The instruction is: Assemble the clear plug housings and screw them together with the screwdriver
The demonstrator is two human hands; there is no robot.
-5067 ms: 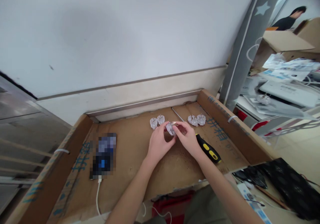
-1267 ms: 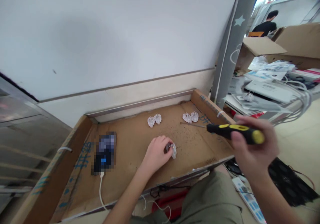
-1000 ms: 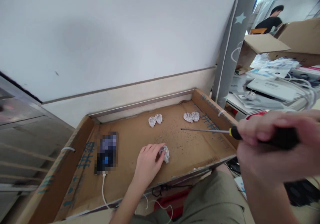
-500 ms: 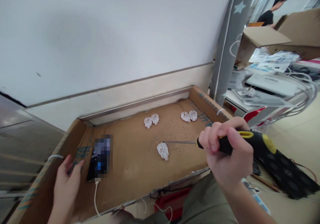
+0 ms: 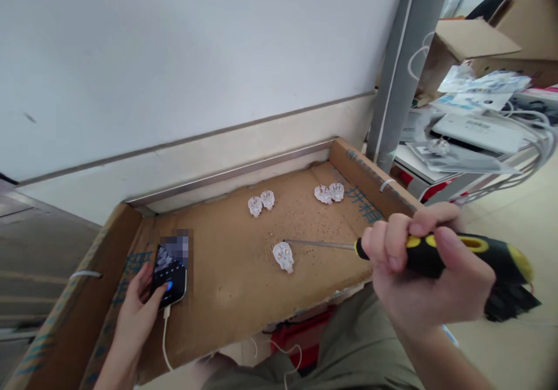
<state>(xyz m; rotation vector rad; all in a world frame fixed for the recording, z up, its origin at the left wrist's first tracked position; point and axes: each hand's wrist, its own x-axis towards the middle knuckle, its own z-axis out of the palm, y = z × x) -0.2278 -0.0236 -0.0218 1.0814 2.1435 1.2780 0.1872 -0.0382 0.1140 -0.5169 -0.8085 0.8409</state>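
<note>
Basically, head view: right hand (image 5: 418,285) is wrapped around the handle of the screwdriver (image 5: 422,259), likely so the long shaft stays steady. Tip sits right by the far edge of the lone plug piece (image 5: 283,257), which lies on the cardboard tray (image 5: 226,285) (can't confirm tip contact). It's prong side up, probably because the broad face makes a stable base. Left hand (image 5: 139,308) is at the phone (image 5: 174,276), fingers bent by its edge, thumb over the screen; looks like support for a touch, but can't say if it's actually gripping. White cable (image 5: 164,337) runs from the phone's near end. Similar pieces, left pair (image 5: 255,206) and right pair (image 5: 323,195), sit farther back, presumably spaced to avoid mixing. Tray walls likely contain small parts.
</note>
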